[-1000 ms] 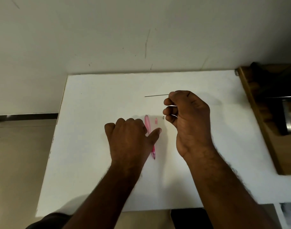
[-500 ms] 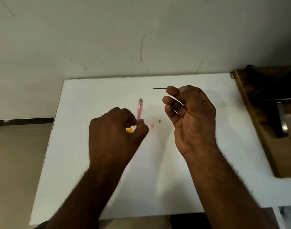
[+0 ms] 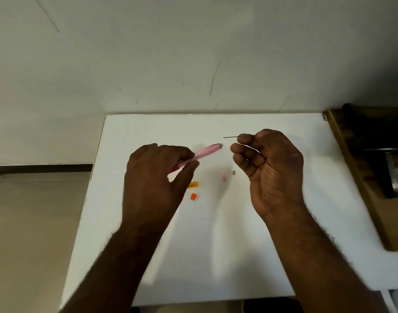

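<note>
I'm watching the left hand (image 3: pixel 155 184) with thumb and fingers pinched round the pink pen barrel (image 3: pixel 207 151), lifted off the white table (image 3: pixel 238 256), its open end tilted up and to the right; the right hand (image 3: pixel 270 168) has its fingers curled and pinches the thin dark rod (image 3: pixel 230 137), whose free tip points left, just above and beside the barrel mouth. The step looks like threading that rod into the barrel, so I'd want the barrel held steady, the rod dropped level with the opening and lined up along the barrel's axis, then slid in gently, since a rod this thin probably bends or snaps under side load. The small pink piece (image 3: pixel 224 176) and grey bit (image 3: pixel 233 172) lie on the table between the hands, the yellow tag (image 3: pixel 192 184) and orange chip (image 3: pixel 194 196) near the left thumb. Compared with a second ago, the barrel has left the table, and since half a second ago it has swung from pointing far to pointing right at the rod
</note>
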Demonstrator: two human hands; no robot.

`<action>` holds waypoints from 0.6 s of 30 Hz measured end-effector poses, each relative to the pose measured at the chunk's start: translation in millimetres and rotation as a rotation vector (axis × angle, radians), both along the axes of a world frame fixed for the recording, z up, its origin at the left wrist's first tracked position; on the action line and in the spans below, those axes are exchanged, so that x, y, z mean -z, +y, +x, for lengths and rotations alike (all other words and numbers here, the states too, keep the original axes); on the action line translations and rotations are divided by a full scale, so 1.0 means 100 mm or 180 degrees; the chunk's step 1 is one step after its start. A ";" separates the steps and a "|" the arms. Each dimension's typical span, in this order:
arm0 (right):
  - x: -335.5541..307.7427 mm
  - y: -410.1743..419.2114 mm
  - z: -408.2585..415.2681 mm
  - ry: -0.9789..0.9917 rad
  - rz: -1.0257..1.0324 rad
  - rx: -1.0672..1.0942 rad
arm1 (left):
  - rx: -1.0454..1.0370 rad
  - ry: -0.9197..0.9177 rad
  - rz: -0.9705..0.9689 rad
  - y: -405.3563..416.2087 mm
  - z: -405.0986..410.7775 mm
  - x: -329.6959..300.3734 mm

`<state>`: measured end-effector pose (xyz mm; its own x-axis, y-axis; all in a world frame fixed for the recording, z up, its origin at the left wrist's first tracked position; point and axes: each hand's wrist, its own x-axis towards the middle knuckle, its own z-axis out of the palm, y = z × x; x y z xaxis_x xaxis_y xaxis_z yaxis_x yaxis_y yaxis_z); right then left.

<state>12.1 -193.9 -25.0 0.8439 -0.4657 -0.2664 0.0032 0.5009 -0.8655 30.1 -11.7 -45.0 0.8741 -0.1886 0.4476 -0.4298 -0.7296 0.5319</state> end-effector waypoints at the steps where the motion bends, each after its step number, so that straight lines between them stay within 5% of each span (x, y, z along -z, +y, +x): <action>1: 0.01 0.02 0.00 0.0021 -0.0052 -0.0027 | 0.0032 -0.0041 -0.0016 0.02 0.02 0.01; 18: 0.11 0.09 0.03 0.0017 -0.0043 -0.0178 | 0.0055 -0.0005 -0.0261 0.05 0.11 0.11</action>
<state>15.1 -184.5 -35.7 0.8673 -0.4215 -0.2650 -0.0291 0.4885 -0.8721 41.4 -6.5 -55.7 0.8703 -0.1664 0.4636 -0.4429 -0.6760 0.5890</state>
